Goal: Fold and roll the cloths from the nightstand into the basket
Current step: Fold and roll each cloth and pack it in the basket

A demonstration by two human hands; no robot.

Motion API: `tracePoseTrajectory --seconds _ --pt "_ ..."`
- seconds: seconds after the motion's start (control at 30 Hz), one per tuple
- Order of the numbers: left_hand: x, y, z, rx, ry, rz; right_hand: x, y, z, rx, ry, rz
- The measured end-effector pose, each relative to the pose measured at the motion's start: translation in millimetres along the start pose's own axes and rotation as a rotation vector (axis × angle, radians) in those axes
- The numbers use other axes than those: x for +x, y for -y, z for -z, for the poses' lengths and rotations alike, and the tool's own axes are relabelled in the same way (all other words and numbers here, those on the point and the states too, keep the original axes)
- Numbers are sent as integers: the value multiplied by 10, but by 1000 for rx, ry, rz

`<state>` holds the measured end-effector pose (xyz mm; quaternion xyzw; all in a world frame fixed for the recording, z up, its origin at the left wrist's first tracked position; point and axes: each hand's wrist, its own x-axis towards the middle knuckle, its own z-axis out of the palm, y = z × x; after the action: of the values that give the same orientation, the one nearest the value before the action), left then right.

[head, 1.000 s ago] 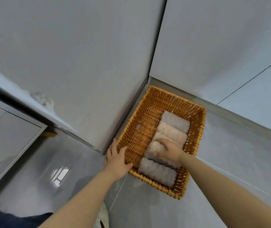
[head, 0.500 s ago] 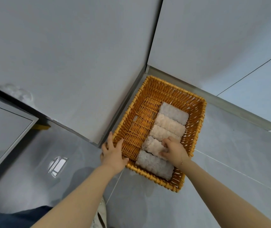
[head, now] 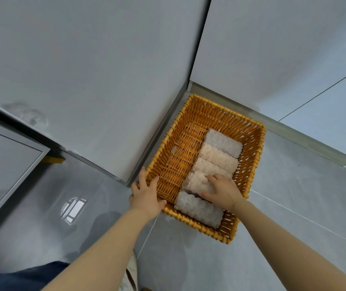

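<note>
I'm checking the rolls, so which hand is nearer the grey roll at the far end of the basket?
Right. The right hand rests on a roll three places from the far grey roll; the left hand grips the basket's near-left corner.

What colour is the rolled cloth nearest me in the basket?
Pale grey nearest rolled cloth, clearest in the head view.
</note>
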<state>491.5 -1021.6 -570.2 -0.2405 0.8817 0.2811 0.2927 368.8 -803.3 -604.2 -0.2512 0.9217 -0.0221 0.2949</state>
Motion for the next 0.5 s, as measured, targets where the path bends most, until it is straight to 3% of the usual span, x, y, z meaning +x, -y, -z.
tracePoseTrajectory --seconds 0.13,0.33,0.4,0.5 --pt "16 4 -6 -3 -6 -6 -45 18 63 171 -194 54" --pt "10 6 -21 -16 -9 -14 -30 32 27 545 -26 -59" --pt "8 5 -20 -20 -12 -15 -24 37 -9 432 -125 -63" --pt "16 1 -13 -29 -23 -14 13 32 -27 38 -434 26"
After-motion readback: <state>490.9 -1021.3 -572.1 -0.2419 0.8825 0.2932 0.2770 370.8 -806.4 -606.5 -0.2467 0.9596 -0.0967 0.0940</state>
